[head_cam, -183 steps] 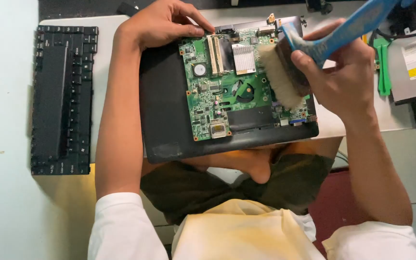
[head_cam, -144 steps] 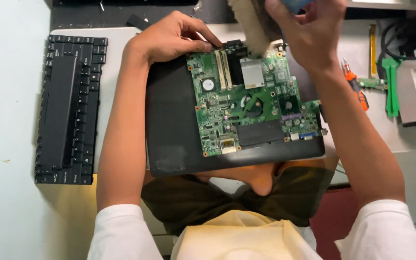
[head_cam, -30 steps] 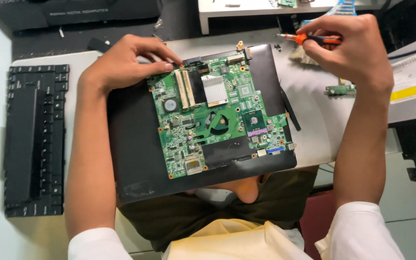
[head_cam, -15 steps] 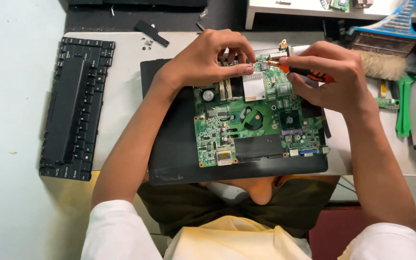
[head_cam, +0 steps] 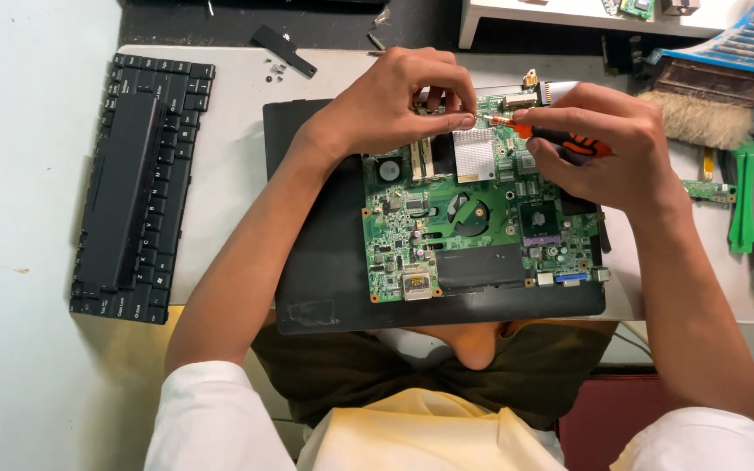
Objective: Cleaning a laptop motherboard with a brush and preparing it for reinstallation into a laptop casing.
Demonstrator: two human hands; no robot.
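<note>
A green laptop motherboard (head_cam: 473, 222) lies on a black laptop shell (head_cam: 325, 262) on the white table. My right hand (head_cam: 599, 153) grips an orange-and-black screwdriver (head_cam: 560, 135), its tip pointing left over the board's top edge. My left hand (head_cam: 399, 100) hovers over the same top edge, thumb and forefinger pinched around the screwdriver's metal tip. Whether a screw is between the fingers cannot be made out.
A detached black keyboard (head_cam: 137, 183) lies at the left. A blue-handled brush (head_cam: 700, 96) rests at the top right, beside a green pry tool (head_cam: 743, 196) and a small circuit strip (head_cam: 709, 187). Loose screws (head_cam: 274, 70) and a black strip (head_cam: 283, 50) lie at the back.
The brush went from my right hand onto the table at the right. My right hand picked up the screwdriver and brought it to the board's top edge, where my left hand met its tip.
</note>
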